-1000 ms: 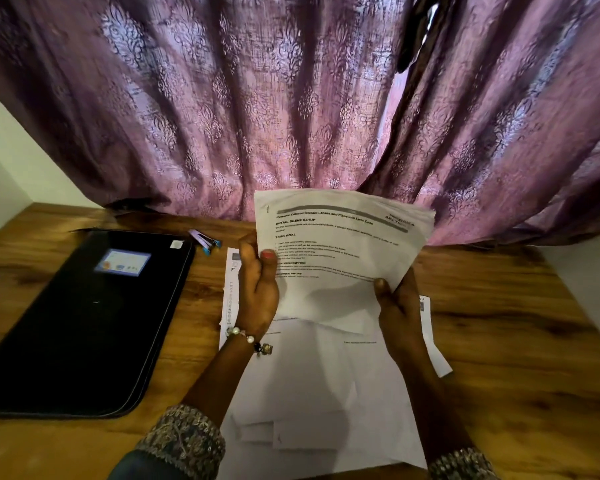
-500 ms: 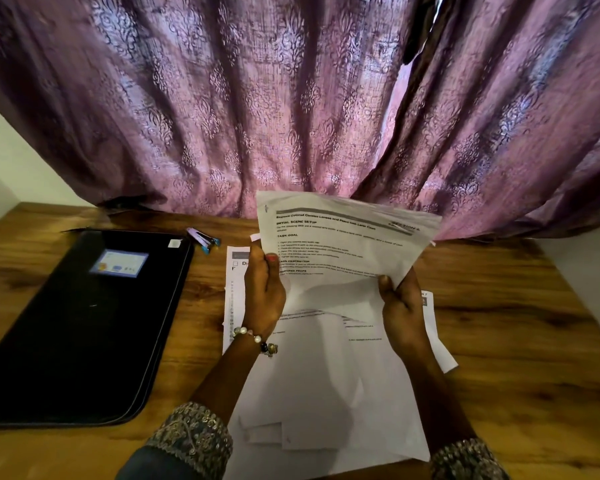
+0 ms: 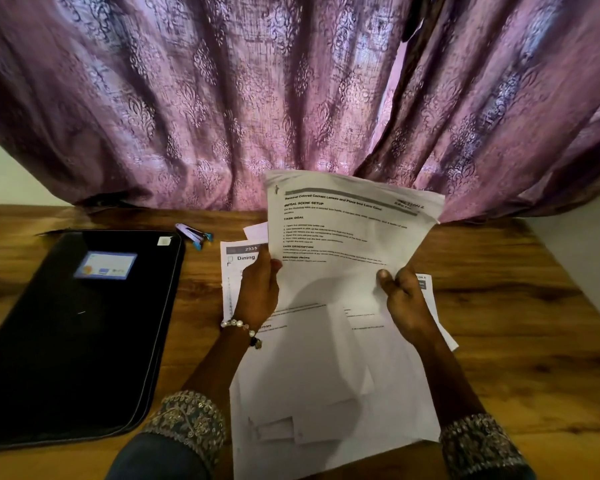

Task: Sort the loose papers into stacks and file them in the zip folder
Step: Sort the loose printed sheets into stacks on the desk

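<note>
A printed white sheet [image 3: 347, 230] is held up above the table, tilted toward me. My left hand [image 3: 257, 292] grips its lower left edge and my right hand [image 3: 404, 303] grips its lower right edge. Under the hands lies a spread of loose white papers [image 3: 326, 393] on the wooden table [image 3: 520, 323]; one of them, a form reading "Dining" [image 3: 241, 254], pokes out at the upper left. The black zip folder [image 3: 84, 334] lies flat and closed at the left, with a small card label on its cover.
A small purple and blue stapler [image 3: 193, 233] lies on the table between the folder and the papers. A purple patterned curtain [image 3: 257, 98] hangs along the table's far edge. A white wall shows at the far left and right.
The held sheet has risen slightly and tipped more upright; both hands keep their grip. More of the "Dining" form now shows beneath my left hand.
</note>
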